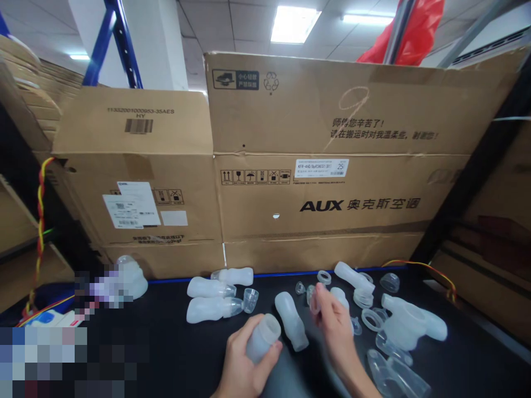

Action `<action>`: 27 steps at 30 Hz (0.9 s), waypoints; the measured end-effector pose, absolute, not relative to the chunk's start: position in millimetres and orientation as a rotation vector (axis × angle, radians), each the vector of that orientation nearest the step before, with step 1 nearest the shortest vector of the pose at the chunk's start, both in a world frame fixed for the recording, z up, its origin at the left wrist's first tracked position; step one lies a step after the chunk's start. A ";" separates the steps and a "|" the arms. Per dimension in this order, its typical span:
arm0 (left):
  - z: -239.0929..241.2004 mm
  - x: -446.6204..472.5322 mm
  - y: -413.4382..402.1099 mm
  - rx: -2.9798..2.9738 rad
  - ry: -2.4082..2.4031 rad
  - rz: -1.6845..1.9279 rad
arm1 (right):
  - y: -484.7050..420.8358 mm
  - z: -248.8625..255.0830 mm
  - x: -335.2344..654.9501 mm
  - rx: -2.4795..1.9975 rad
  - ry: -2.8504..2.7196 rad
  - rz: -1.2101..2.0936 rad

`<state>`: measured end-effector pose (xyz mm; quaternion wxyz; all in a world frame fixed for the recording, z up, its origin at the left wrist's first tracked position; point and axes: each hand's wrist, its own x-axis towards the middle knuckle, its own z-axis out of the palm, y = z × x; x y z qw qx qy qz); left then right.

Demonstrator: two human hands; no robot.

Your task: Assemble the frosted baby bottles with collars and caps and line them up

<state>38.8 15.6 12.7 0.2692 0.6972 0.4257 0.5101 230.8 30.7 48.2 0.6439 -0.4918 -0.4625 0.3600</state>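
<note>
My left hand (251,354) is wrapped round a milky white bottle (263,337), its open mouth tilted up towards me. To the right, my right hand (332,318) pinches a small see-through ring-shaped part (314,300), partly hidden by the fingers. Between the hands a curved white bottle (291,320) lies on the black table. Left of them lie capless-looking bottles with see-through teats (235,305), and a see-through cap (250,300) touches the nearest one. Beyond my right hand are a loose ring (324,277) and a small teat-like piece (300,288).
On the right lie a white bottle (350,275), several rings (372,319), a white T-shaped piece (415,320) and see-through funnel-like parts (398,376). A rounded white piece (131,279) stands at the far left. Cardboard (265,221) walls off the table's back.
</note>
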 end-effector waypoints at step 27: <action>5.0 36.8 32.6 1.661 0.957 1.131 | 4.9 43.3 230.4 -0.961 -1.997 0.654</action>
